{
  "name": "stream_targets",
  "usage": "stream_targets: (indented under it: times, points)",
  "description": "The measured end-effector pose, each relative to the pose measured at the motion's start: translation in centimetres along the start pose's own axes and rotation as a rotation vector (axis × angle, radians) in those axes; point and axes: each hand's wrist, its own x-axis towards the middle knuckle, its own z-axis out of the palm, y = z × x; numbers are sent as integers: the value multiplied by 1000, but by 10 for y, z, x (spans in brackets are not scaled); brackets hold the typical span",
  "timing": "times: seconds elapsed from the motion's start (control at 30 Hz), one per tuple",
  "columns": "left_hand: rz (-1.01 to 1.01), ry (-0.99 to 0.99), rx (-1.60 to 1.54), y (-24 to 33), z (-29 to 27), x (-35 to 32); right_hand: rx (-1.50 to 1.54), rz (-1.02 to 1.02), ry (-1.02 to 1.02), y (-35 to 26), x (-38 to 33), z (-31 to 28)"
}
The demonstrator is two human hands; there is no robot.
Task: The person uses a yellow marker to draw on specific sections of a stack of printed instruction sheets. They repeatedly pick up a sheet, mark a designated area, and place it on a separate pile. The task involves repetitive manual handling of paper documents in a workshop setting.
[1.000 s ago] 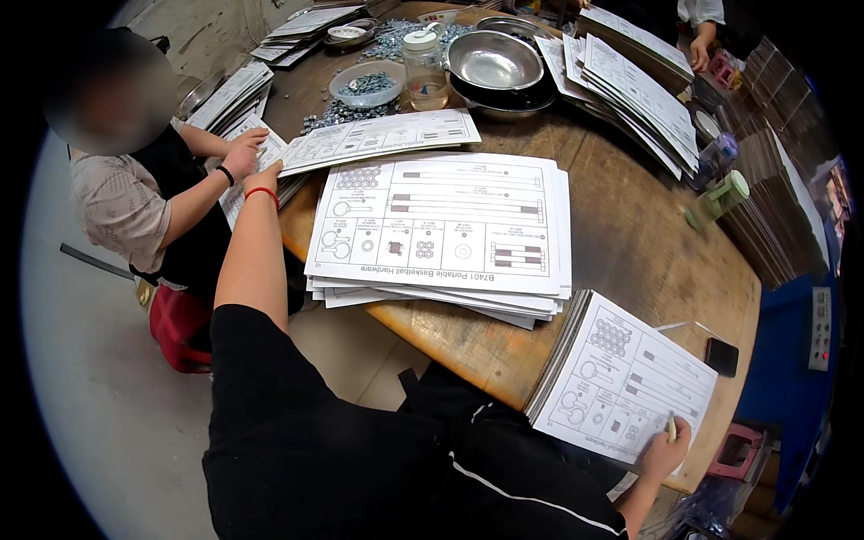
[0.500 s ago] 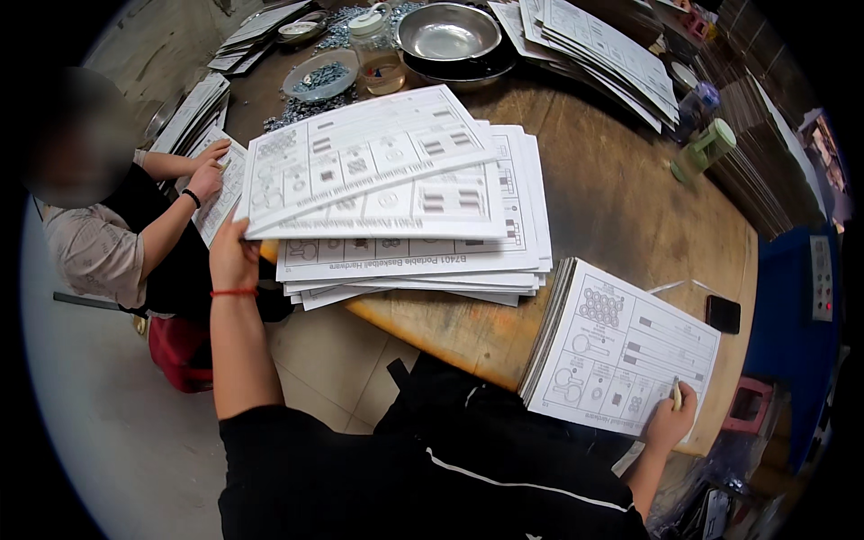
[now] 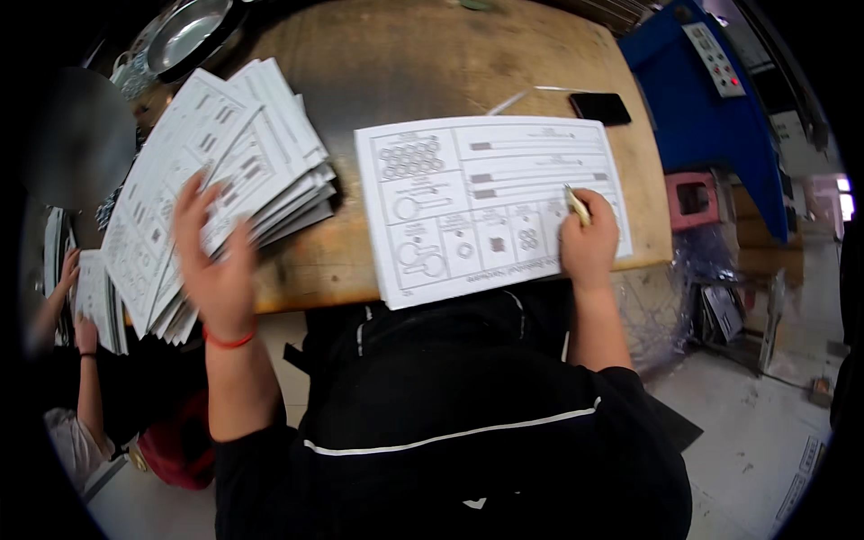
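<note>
My left hand (image 3: 214, 256), with a red cord at the wrist, is slightly blurred. Its fingers are spread and hold nothing, in front of a fanned stack of printed cards (image 3: 270, 144) at the left of the table. A second stack of printed cards (image 3: 423, 243) lies in front of me, near the table edge. My right hand (image 3: 589, 241) rests on its right side, fingers closed round a short, pale yellow tool (image 3: 578, 207) with a dark narrow tip; its exact kind is unclear.
A black phone (image 3: 601, 108) lies beyond the right stack, beside a thin white strip (image 3: 508, 102). A metal bowl (image 3: 187, 38) stands at the far left. Left of me, another person's hands (image 3: 85, 333) touch more cards. A pink stool (image 3: 691, 200) stands right of the table.
My view has turned right, so both stacks appear further left. My left hand has let go of the cards it was gripping at the left stack. My right hand still holds the pale tool.
</note>
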Motion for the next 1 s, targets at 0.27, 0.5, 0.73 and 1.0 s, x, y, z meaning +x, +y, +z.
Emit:
stream_targets:
  times: [0.27,0.5,0.73,1.0]
  points:
    - [453,-642,60,102,205,31,319,98,-271,-57,-50,-20]
    - [440,-797,396,101,239,9,187,-66,-284,-59,-60,-8]
    - [411,-768,371,102,241,8,-10,-161,-294,-65,-62,-4]
    - [387,-756,366,101,243,7,-81,-193,-388,-68,-66,-10]
